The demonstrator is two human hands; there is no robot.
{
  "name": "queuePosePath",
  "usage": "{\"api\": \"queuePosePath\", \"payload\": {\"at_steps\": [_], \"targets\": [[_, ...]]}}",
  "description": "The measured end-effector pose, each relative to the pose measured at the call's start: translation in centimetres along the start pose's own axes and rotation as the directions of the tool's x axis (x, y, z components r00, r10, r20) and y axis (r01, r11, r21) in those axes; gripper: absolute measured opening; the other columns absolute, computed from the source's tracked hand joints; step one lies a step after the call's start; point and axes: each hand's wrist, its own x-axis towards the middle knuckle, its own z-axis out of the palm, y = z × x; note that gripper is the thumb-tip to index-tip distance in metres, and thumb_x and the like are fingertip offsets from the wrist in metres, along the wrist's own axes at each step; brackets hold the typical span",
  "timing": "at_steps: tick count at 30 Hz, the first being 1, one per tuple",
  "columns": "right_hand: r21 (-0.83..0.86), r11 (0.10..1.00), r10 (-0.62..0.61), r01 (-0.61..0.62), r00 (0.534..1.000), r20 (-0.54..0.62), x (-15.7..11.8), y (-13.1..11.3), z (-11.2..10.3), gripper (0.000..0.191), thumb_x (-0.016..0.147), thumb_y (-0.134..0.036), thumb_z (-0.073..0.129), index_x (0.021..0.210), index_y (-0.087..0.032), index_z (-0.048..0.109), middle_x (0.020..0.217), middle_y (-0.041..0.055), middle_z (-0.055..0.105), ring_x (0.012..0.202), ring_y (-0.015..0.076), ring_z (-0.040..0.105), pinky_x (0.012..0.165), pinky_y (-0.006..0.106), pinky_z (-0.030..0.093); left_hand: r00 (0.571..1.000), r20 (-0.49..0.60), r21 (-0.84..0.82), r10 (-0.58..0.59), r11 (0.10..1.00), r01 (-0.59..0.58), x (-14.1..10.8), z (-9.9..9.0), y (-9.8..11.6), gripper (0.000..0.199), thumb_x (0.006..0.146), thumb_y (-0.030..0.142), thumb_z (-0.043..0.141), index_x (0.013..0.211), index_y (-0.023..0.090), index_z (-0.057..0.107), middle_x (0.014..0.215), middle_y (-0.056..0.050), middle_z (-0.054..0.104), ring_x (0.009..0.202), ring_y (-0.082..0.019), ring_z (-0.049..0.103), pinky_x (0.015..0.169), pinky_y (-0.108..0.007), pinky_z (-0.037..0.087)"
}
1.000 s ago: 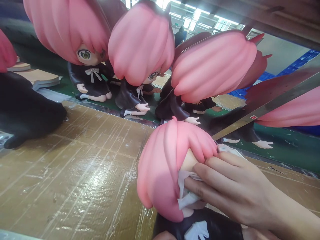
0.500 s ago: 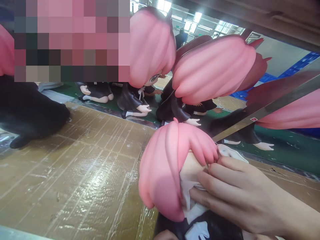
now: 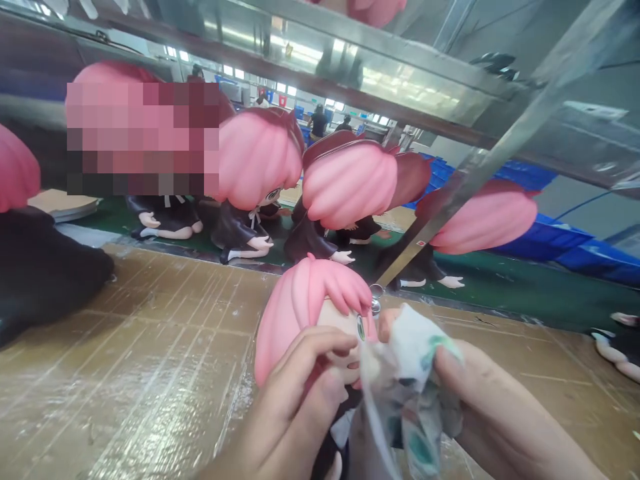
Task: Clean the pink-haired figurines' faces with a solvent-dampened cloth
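Observation:
A pink-haired figurine (image 3: 295, 300) in dark clothing is in front of me, one green eye and part of its face showing. My right hand (image 3: 500, 407) grips a crumpled white cloth (image 3: 415, 340) with green and grey stains, its thumb pressed on top. The cloth hangs down in front of the figurine's right side. By the figurine's face, my left hand (image 3: 300, 393) has its thumb and fingers bent and apart, fingertips close to the cloth's edge. Whether they touch the face is unclear. Much of the figurine's body is hidden behind both hands.
More pink-haired figurines (image 3: 350, 180) kneel in a row on a green surface (image 3: 500, 293) beyond the brown taped tabletop (image 3: 165, 340). A metal post (image 3: 465, 180) slants up to an overhead shelf (image 3: 300, 60). Blue bins (image 3: 575, 233) stand behind; distant people are at the back.
The right hand has come away from the figurine's face and now shows the cloth in its grip. My left hand has risen beside the face. The view has tilted up and shifted.

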Motion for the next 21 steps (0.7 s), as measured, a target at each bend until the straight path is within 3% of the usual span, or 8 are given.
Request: {"api": "queuePosePath", "payload": {"at_steps": [3, 5, 7, 12, 16, 18, 21], "targets": [[0.328, 0.924, 0.175, -0.196, 0.980, 0.094, -0.3, -0.1, 0.2, 0.050, 0.095, -0.059, 0.048, 0.078, -0.014, 0.061, 0.065, 0.0036, 0.055, 0.052, 0.0111, 0.048, 0.046, 0.023, 0.042, 0.976, 0.191, -0.191, -0.103, 0.972, 0.140, 2.0, 0.7, 1.1, 0.039, 0.096, 0.055, 0.048, 0.119, 0.025, 0.060, 0.121, -0.009, 0.061, 0.116, -0.025, 0.062, 0.095, -0.037, 0.058], [0.354, 0.906, 0.210, -0.233, 0.972, 0.103, -0.4, -0.6, 0.3, 0.049, 0.095, -0.057, 0.052, 0.072, -0.014, 0.057, 0.060, 0.0011, 0.052, 0.051, 0.0089, 0.045, 0.049, 0.021, 0.039, 0.949, 0.274, -0.310, -0.159, 0.919, 0.243, 2.8, 1.2, 1.5, 0.035, 0.093, 0.054, 0.055, 0.104, 0.021, 0.061, 0.098, -0.007, 0.060, 0.089, -0.018, 0.063, 0.076, -0.029, 0.058], [0.355, 0.904, 0.219, -0.238, 0.971, 0.092, -0.6, -1.3, 0.3, 0.046, 0.095, -0.055, 0.054, 0.075, -0.014, 0.057, 0.057, -0.0009, 0.051, 0.048, 0.0074, 0.043, 0.047, 0.020, 0.036, 0.933, 0.305, -0.363, -0.193, 0.882, 0.301, 3.3, 1.5, 1.7, 0.033, 0.088, 0.050, 0.065, 0.089, 0.018, 0.058, 0.082, -0.002, 0.053, 0.069, -0.010, 0.053, 0.061, -0.019, 0.048], [0.414, 0.891, 0.193, -0.185, 0.981, 0.022, -1.0, -2.6, 0.9, 0.037, 0.093, -0.049, 0.063, 0.082, -0.013, 0.061, 0.066, -0.0013, 0.054, 0.054, 0.0043, 0.043, 0.048, 0.014, 0.034, 0.949, 0.152, -0.388, -0.278, 0.866, 0.316, 4.2, 1.9, 2.4, 0.032, 0.090, 0.048, 0.064, 0.089, 0.018, 0.054, 0.079, 0.000, 0.055, 0.067, -0.008, 0.051, 0.060, -0.017, 0.046], [0.601, 0.756, 0.294, -0.259, 0.955, 0.041, -1.1, -2.5, 1.6, 0.034, 0.088, -0.048, 0.070, 0.092, -0.015, 0.066, 0.061, -0.0058, 0.049, 0.046, 0.0019, 0.037, 0.044, 0.012, 0.032, 0.966, 0.050, -0.388, -0.255, 0.886, 0.254, 4.7, 2.8, 3.3, 0.034, 0.087, 0.046, 0.070, 0.082, 0.018, 0.051, 0.067, 0.003, 0.054, 0.055, -0.005, 0.046, 0.050, -0.013, 0.039], [0.664, 0.692, 0.330, -0.281, 0.942, 0.055, -1.1, -2.4, 1.8, 0.035, 0.085, -0.048, 0.073, 0.092, -0.013, 0.068, 0.063, -0.0031, 0.054, 0.050, 0.0038, 0.046, 0.048, 0.013, 0.040, 0.971, 0.026, -0.382, -0.236, 0.895, 0.228, 4.8, 3.2, 3.6, 0.034, 0.085, 0.045, 0.072, 0.081, 0.018, 0.051, 0.065, 0.003, 0.056, 0.053, -0.006, 0.047, 0.049, -0.014, 0.040], [0.726, 0.638, 0.283, -0.256, 0.955, 0.089, -1.3, -2.3, 2.1, 0.036, 0.082, -0.043, 0.077, 0.094, -0.010, 0.072, 0.073, 0.0035, 0.064, 0.063, 0.0076, 0.058, 0.062, 0.017, 0.050, 0.976, 0.012, -0.347, -0.219, 0.914, 0.210, 4.6, 3.5, 3.9, 0.033, 0.085, 0.045, 0.071, 0.082, 0.019, 0.052, 0.063, 0.002, 0.057, 0.051, -0.007, 0.046, 0.047, -0.014, 0.039]]}}
